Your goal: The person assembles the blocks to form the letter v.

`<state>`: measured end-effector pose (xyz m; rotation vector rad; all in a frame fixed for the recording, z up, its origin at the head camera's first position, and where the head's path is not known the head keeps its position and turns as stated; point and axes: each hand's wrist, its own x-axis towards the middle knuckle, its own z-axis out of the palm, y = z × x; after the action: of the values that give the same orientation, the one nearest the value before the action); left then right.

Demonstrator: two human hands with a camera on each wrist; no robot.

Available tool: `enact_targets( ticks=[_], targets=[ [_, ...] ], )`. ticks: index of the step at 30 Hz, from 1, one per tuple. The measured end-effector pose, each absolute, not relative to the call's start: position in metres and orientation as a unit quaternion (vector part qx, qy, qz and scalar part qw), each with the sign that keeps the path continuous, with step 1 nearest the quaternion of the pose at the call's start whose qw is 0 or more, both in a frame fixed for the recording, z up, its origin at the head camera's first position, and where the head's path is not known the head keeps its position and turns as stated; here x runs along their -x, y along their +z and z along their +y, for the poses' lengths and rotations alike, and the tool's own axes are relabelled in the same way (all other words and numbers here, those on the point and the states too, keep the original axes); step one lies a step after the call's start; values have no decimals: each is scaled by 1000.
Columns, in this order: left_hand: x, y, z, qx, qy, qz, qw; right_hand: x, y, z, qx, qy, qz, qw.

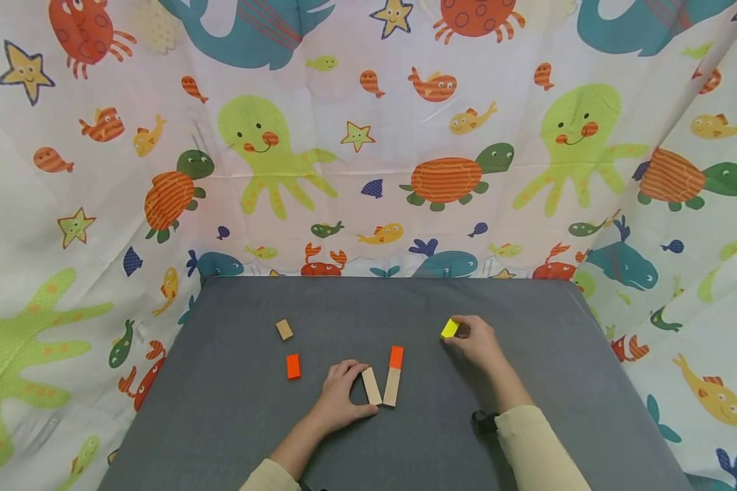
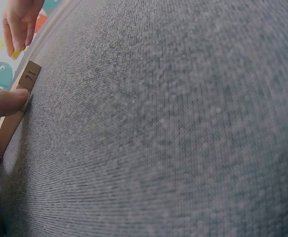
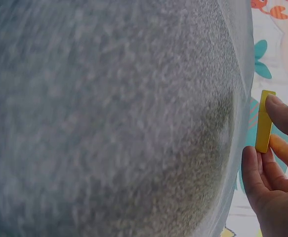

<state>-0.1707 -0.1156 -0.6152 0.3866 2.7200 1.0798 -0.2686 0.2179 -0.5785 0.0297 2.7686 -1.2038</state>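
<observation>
A dark grey tabletop (image 1: 233, 423) with a woven, fabric-like surface fills the lower middle of the head view; its far corners are rounded. Behind it and along both sides hangs a white curtain (image 1: 368, 204) printed with cartoon sea creatures: green octopuses, orange-shelled turtles, teal whales, red crabs, yellow starfish and small striped fish. The curtain shows faint creases and folds, and it wraps round the tabletop on three sides, closing off whatever lies beyond. The light is even and soft, with only faint shadows on the grey cloth.
</observation>
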Motion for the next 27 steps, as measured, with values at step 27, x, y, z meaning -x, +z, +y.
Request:
enact_targets(
  ticks=[27],
  targets=[
    [170, -614, -115, -138, 356, 921, 81, 273, -575, 188, 23, -398, 916, 56]
  ],
)
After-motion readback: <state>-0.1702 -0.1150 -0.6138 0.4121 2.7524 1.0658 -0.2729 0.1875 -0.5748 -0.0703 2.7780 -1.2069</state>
